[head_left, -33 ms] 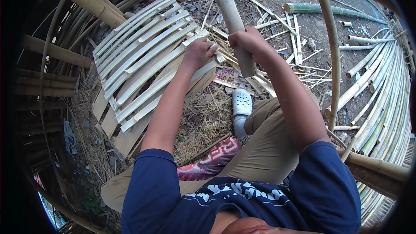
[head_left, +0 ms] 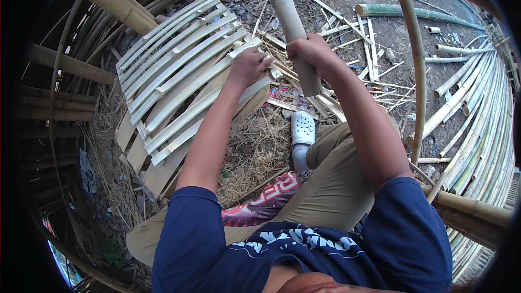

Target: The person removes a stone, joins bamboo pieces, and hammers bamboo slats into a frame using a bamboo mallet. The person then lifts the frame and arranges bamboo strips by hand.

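Note:
My right hand (head_left: 315,56) is wrapped around a thick, pale bamboo section (head_left: 287,13), its upper end raised and its lower end jutting out below my fist. Close by on the left, my left hand (head_left: 249,67) is closed at the right edge of a slatted bamboo panel (head_left: 182,57). Its fingertips are pinched together beside the slat ends; whatever is between them is too small to make out. Pale split slats lie side by side across the panel, over wider flat strips (head_left: 168,171).
Split bamboo offcuts (head_left: 372,49) litter the ground beyond my right hand. Long bamboo poles (head_left: 477,130) are heaped at the right, behind an upright curved pole (head_left: 417,65). My foot in a white clog (head_left: 303,128) is just below the hands. Bamboo beams (head_left: 111,0) frame the left.

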`<state>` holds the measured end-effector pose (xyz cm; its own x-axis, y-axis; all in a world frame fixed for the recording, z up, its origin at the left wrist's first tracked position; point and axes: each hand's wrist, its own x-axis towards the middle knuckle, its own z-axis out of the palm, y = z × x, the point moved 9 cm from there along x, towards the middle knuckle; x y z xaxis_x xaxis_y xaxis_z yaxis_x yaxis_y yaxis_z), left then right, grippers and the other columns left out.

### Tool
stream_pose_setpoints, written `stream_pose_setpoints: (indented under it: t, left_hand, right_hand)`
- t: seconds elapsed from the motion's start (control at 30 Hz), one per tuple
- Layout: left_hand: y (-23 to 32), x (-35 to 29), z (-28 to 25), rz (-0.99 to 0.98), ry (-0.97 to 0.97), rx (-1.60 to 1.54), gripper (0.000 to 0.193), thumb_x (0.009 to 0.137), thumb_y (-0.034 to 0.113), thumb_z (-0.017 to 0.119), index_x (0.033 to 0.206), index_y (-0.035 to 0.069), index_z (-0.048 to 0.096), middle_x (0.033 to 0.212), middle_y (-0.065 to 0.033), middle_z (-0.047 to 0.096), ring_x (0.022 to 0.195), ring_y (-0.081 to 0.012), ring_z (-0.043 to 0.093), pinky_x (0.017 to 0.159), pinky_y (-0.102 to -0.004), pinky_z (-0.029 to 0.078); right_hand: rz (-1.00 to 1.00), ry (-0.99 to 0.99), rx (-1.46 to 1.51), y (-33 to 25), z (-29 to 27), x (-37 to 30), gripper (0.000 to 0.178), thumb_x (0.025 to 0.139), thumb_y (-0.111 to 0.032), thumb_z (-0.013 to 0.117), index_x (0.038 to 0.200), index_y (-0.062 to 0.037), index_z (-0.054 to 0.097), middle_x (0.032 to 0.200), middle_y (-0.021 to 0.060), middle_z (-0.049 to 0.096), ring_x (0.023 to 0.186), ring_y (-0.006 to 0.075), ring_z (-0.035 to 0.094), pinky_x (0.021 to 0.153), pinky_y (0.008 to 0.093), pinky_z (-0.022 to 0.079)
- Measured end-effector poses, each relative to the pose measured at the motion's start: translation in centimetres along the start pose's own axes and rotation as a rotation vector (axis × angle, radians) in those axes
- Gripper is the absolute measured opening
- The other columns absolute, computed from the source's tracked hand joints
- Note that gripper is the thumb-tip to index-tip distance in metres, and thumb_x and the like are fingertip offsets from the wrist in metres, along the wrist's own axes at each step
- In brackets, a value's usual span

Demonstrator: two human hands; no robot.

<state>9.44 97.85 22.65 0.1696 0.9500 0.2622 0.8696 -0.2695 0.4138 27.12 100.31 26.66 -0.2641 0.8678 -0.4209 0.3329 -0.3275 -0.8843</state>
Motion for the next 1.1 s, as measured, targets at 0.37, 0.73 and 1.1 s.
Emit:
stream_pose_setpoints:
  t: [0.37,0.73,1.1]
  left_hand:
    - [0.0,-3.8,-2.5,-0.071,0.064,0.017,0.044,0.085,0.032,0.079,0.117,0.003,0.072,0.106,-0.0147,0.069,0.102,-0.0336,0.067,0.089,-0.0423,0.053]
    - [1.4,-1.6,-9.6,-0.021,0.205,-0.024,0.04,0.087,0.034,0.078,0.11,0.002,0.076,0.094,-0.0169,0.071,0.086,-0.0345,0.07,0.078,-0.042,0.055]
    - [0.1,-2.7,-4.8,-0.152,0.019,-0.055,0.043,0.082,0.035,0.082,0.11,0.004,0.077,0.105,-0.015,0.074,0.092,-0.0316,0.071,0.084,-0.0389,0.055]
  right_hand:
    - [-0.07,0.016,0.072,-0.9,-1.2,-0.4,0.048,0.071,-0.015,0.073,0.112,0.0057,0.062,0.091,0.0138,0.068,0.074,0.022,0.068,0.068,0.0387,0.057]
    - [-0.016,0.079,0.104,0.0,-2.1,0.8,0.03,0.075,-0.014,0.072,0.097,0.0034,0.061,0.083,0.014,0.065,0.064,0.0232,0.066,0.06,0.04,0.058]
    - [0.005,0.007,0.098,0.0,-1.5,0.5,0.033,0.077,-0.016,0.072,0.101,0.0054,0.061,0.086,0.0155,0.065,0.066,0.0252,0.067,0.06,0.0415,0.058]
